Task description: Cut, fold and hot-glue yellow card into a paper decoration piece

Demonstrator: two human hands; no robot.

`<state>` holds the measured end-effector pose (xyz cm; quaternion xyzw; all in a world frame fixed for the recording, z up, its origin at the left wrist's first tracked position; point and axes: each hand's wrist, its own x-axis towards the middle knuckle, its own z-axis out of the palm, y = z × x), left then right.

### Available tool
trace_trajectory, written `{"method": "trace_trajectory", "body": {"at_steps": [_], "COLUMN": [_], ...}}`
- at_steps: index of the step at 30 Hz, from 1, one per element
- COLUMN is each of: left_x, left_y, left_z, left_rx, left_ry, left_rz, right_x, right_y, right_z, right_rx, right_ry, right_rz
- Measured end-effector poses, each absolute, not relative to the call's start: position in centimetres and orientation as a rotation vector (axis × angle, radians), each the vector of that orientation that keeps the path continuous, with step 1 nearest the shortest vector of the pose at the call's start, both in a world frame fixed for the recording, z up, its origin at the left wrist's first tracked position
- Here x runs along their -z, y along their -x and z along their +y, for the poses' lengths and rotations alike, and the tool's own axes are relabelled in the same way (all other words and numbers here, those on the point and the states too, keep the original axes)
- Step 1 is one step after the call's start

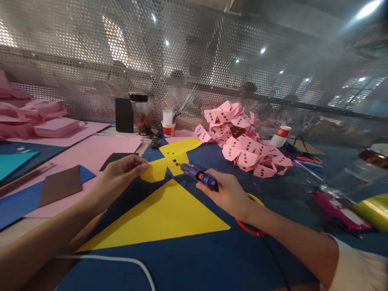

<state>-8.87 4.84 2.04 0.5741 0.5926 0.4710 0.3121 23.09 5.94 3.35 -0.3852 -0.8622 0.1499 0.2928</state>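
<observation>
My left hand pinches the left flap of a small yellow paper piece marked with small black squares. In my right hand is a blue-purple glue gun, its fingers wrapped round the handle. The gun's nozzle points left, right at the black squares on the yellow piece; whether it touches the paper I cannot tell. Just in front lies a large yellow paper triangle on the blue mat. Behind the small piece is another yellow paper strip.
Pink folded paper pieces with dark squares are heaped at the back right. Stacked pink sheets lie left. A jar, a red-and-white cup and a magenta tool stand or lie around. A white cable crosses the front.
</observation>
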Motion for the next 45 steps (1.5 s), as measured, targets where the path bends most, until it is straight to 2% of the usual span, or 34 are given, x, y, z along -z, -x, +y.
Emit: {"method": "trace_trajectory", "body": {"at_steps": [45], "left_x": [-2.41], "left_y": [9.01], "left_z": [4.84], "left_rx": [-1.262], "left_ry": [-1.505], "left_rz": [1.558], "right_x": [-2.90], "right_y": [-23.14], "right_z": [6.13], "right_rx": [-0.384], "right_ry": [1.070], "right_rz": [-2.333]}}
